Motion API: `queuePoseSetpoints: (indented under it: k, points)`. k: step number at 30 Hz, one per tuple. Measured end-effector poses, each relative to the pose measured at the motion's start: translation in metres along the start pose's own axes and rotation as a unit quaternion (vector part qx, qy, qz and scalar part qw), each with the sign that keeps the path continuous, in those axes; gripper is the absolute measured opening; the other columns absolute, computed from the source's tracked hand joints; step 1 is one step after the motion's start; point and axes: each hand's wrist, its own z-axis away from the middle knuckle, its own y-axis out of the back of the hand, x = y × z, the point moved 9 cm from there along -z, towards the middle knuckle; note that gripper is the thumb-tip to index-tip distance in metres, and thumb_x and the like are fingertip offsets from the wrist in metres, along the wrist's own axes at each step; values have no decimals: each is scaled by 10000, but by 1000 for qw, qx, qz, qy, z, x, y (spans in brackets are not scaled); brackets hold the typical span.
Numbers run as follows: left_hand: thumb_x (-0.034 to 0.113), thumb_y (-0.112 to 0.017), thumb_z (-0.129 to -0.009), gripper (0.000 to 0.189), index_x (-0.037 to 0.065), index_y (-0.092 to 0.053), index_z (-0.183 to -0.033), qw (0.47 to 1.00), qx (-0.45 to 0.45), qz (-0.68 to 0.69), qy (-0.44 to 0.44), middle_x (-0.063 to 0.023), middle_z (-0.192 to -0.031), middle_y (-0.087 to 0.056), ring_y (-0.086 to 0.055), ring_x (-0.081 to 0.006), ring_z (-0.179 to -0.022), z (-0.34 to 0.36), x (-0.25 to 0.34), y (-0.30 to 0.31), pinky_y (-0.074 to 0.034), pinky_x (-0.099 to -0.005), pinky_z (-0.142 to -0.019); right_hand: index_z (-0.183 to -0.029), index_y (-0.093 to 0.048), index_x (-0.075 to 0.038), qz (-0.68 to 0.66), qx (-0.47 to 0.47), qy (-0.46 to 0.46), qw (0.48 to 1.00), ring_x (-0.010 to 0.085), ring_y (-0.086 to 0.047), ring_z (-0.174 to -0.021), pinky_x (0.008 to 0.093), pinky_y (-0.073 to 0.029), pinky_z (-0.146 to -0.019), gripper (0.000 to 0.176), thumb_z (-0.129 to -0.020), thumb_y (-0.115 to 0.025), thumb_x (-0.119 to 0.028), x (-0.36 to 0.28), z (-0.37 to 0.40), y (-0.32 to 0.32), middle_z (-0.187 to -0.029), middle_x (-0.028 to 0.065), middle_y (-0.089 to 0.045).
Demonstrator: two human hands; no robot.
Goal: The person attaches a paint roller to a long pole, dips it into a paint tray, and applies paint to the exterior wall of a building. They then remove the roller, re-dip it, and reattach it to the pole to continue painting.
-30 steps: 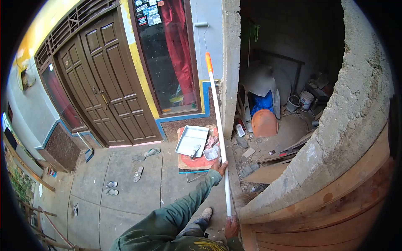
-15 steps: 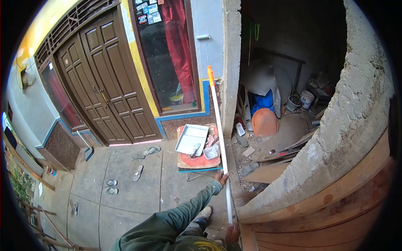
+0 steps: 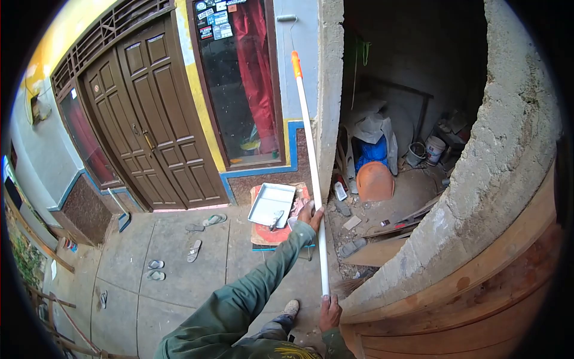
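A paint roller on a long white pole (image 3: 312, 143) with an orange collar reaches up from my hands to the wall. Its grey roller head (image 3: 287, 18) lies against the pale blue wall strip (image 3: 297, 96) between window and concrete pillar. Partway up the pole, my left hand (image 3: 310, 216) is closed round it. My right hand (image 3: 329, 312) grips the pole's lower end. Behind my left hand, a white paint tray (image 3: 272, 201) with a brush on it rests on a red-topped stool (image 3: 263, 233). A small white tub there is mostly hidden by the hand.
At left are brown double doors (image 3: 146, 113) and a curtained window (image 3: 239, 90). Sandals (image 3: 194, 251) lie on the concrete floor. A rough concrete wall edge (image 3: 478, 173) curves close on my right. Inside the dark room are an orange basin (image 3: 375, 181) and buckets (image 3: 435, 149).
The roller has moved up the wall, and both hands have risen with the pole. My left hand now overlaps the stool and hides much of the small tub.
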Motion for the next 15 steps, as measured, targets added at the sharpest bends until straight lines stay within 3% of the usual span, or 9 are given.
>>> queuePoseSetpoints:
  k: [5, 8, 11, 12, 13, 15]
  points:
    - [260, -498, -886, 339, -14, -468, -1084, 997, 25, -46, -55, -93, -660, -577, -564, -169, -599, -46, 21, 12, -454, -305, -565, -910, -496, 2, -18, 20, 32, 999, 454, -531, -721, 488, -388, -596, 267, -907, -438, -258, -38, -32, 4, -741, 270, -551]
    - [263, -506, -884, 405, -29, -432, -1156, 998, 19, 46, -29, -107, -730, -611, -579, -154, -654, -33, 61, 16, -458, -285, -599, -908, -492, 3, -19, 14, 41, 999, 461, -525, -731, 497, -382, -604, 266, -906, -444, -259, -53, -45, 2, -752, 280, -548]
    - [265, -509, -885, 425, -51, -426, -1157, 998, 43, 6, -47, -100, -739, -609, -577, -162, -654, -28, 24, 17, -464, -279, -609, -899, -488, 1, -15, 13, 38, 999, 461, -523, -732, 500, -382, -607, 260, -905, -446, -255, -59, -50, 2, -755, 283, -547]
    - [291, -517, -879, 438, -43, -450, -1154, 998, 18, 65, 12, -111, -768, -601, -564, -180, -659, -5, 43, 13, -462, -294, -624, -895, -487, -1, -7, 9, 32, 999, 460, -524, -732, 500, -383, -607, 256, -905, -443, -253, -58, -48, 1, -751, 281, -547]
    - [301, -515, -875, 441, -25, -458, -1166, 998, 56, -1, -34, -115, -778, -587, -550, -176, -654, -3, 27, 16, -462, -297, -629, -892, -486, -3, 2, 5, 27, 1000, 460, -525, -731, 500, -385, -607, 253, -906, -440, -251, -55, -46, 0, -747, 279, -547]
    - [297, -503, -876, 442, 0, -441, -1197, 1000, -7, -2, 15, -119, -798, -582, -555, -166, -659, 20, -8, 2, -462, -295, -633, -898, -482, -5, 8, -1, 30, 1000, 459, -526, -731, 501, -386, -607, 248, -905, -438, -249, -38, -41, -5, -747, 276, -549]
